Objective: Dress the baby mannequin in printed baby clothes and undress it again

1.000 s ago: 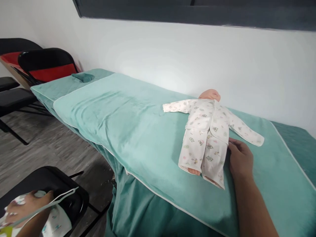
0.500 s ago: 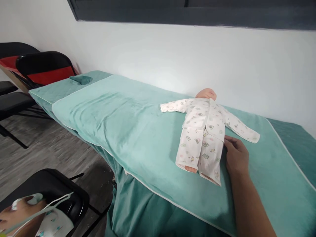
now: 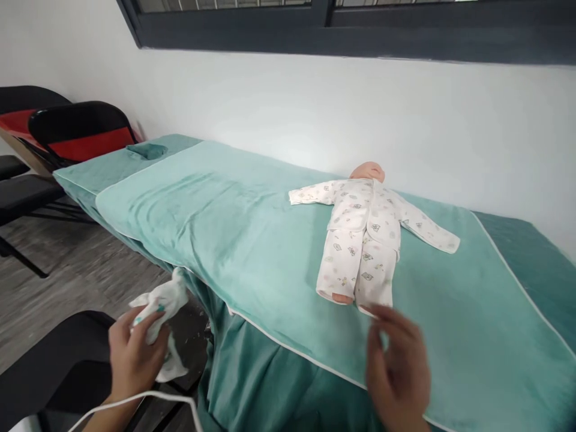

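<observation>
A baby doll (image 3: 368, 170) in white printed clothes lies on its back on the green-covered bed, head toward the wall. Its long-sleeved jacket (image 3: 351, 204) has both sleeves spread out, and the trousers (image 3: 338, 264) below leave a foot showing at one hem. My left hand (image 3: 137, 354) is closed around a crumpled white cloth with teal prints (image 3: 168, 300), held above the black chair by the bed's edge. Just below the trouser hem is my right hand (image 3: 398, 360), slightly blurred, thumb and fingers apart, with nothing seen in it.
A light green sheet (image 3: 252, 240) with white edging covers the bed. In front stands a black chair (image 3: 54, 360); black and red folding chairs (image 3: 85, 129) are at the far left. A white cord (image 3: 148, 394) crosses my left forearm. Behind are a wall and a dark window frame (image 3: 270, 33).
My left hand has lifted the white cloth from the chair and moved right. My right hand has left the doll's side and come down toward the trouser hem, its fingers opening.
</observation>
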Tool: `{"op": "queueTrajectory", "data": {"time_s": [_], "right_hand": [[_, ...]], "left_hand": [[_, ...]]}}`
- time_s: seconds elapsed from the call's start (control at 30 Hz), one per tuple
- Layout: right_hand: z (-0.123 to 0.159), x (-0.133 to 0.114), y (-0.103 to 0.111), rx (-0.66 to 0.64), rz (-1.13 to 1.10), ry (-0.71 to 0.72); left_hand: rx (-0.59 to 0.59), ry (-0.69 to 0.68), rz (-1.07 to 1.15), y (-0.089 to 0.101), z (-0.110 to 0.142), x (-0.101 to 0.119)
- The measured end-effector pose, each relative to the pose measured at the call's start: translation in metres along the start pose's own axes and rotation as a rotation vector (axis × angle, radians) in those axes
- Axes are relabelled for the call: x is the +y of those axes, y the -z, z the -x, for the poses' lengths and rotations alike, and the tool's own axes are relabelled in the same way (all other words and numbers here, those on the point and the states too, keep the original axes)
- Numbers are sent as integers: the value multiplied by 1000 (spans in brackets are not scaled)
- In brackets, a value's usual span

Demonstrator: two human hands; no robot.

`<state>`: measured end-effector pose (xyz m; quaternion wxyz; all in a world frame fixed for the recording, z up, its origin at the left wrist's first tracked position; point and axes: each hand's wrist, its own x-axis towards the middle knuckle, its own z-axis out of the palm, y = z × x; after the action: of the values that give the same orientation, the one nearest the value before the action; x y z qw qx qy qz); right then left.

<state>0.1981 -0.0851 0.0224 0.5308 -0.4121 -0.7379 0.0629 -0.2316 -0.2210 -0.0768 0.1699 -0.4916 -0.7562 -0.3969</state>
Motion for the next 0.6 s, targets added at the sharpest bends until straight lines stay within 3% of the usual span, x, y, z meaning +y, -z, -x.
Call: {"op": "queueTrajectory", "data": {"time_s": [0.1, 0.17, 0.27, 0.33, 0.43, 0.5, 0.6], "right_hand": [[25, -42, -25, -389, -259, 19], [31, -59, -43, -593, -358, -129], [23, -74, -62, -730, -586, -428], [11, -80, -69, -751, -823, -583], [-9, -86, -75, -663, -1067, -705], [-20, -89, -75, -544, -1098, -741], [-35, -91, -75, -408, -1107, -759]], "left_hand": [[46, -65, 166, -3, -13, 72], [98, -23, 312, 1, -28, 125], [137, 156, 631, 10, -51, 193], [125, 387, 906, 11, -63, 224], [-135, 712, 1330, 6, -72, 253], [-265, 779, 1462, -2, -71, 262], [-265, 730, 1409, -18, -59, 264]]}}
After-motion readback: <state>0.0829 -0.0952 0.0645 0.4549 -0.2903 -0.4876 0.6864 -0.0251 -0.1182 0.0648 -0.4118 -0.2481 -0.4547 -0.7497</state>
